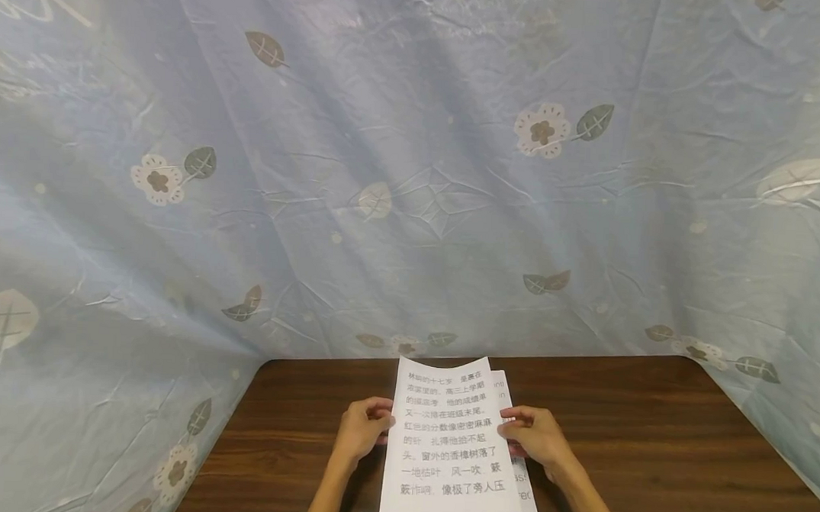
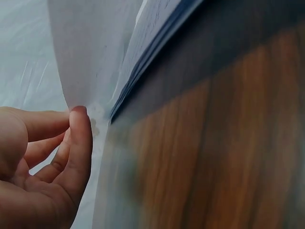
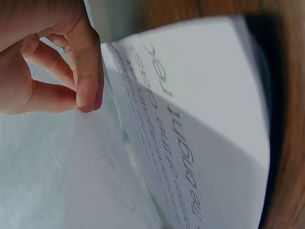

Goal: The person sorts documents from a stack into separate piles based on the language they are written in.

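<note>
A sheet of paper [image 1: 449,456] printed with Chinese characters is held up by both hands in the head view. My left hand [image 1: 364,430] pinches its left edge between thumb and fingers; in the left wrist view that hand [image 2: 52,162] grips the sheet's border. At the opposite edge, my right hand [image 1: 534,437] pinches the paper, and the right wrist view shows the thumb and fingertips of this hand [image 3: 62,62] meeting on it. Beneath lies a paper stack [image 3: 214,95], its top page bearing Latin letters. The held sheet stands apart from this stack.
The stack rests on a dark brown wooden table [image 1: 683,451] with rounded far corners. A pale blue cloth [image 1: 414,172] with flower and leaf prints hangs behind the table and along its sides.
</note>
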Demonstrator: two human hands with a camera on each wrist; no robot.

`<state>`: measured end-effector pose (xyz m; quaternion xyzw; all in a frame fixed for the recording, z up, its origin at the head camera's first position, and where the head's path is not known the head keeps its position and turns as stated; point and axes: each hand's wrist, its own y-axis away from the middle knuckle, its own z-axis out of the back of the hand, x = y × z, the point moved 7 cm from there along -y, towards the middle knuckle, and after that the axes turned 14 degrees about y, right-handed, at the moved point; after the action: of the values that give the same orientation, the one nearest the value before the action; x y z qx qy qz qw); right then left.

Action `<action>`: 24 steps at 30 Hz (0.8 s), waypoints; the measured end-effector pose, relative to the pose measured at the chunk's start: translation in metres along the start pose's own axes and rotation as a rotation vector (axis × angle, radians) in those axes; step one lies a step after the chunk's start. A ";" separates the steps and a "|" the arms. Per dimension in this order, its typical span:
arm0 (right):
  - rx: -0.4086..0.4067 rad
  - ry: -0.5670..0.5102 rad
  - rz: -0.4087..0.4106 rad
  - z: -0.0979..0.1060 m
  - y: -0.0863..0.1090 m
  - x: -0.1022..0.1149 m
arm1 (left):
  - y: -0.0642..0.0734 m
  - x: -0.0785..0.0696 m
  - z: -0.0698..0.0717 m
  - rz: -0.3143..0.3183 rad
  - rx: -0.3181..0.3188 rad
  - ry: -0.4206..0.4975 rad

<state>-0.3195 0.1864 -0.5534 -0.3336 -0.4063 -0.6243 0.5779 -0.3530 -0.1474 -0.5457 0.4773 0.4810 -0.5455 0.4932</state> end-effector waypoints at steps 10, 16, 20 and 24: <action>0.002 -0.038 0.004 -0.021 -0.003 0.005 | 0.003 0.003 0.023 0.018 0.018 0.001; -0.002 -0.055 0.003 -0.032 -0.002 0.013 | 0.005 0.005 0.035 0.030 0.000 0.005; -0.004 -0.067 0.005 -0.039 -0.001 0.019 | 0.006 0.007 0.045 0.046 -0.020 0.009; -0.006 -0.076 0.000 -0.046 -0.001 0.022 | 0.009 0.010 0.055 0.062 -0.035 0.015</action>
<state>-0.3200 0.1354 -0.5547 -0.3589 -0.4263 -0.6121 0.5611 -0.3471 -0.2029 -0.5516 0.4874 0.4791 -0.5178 0.5146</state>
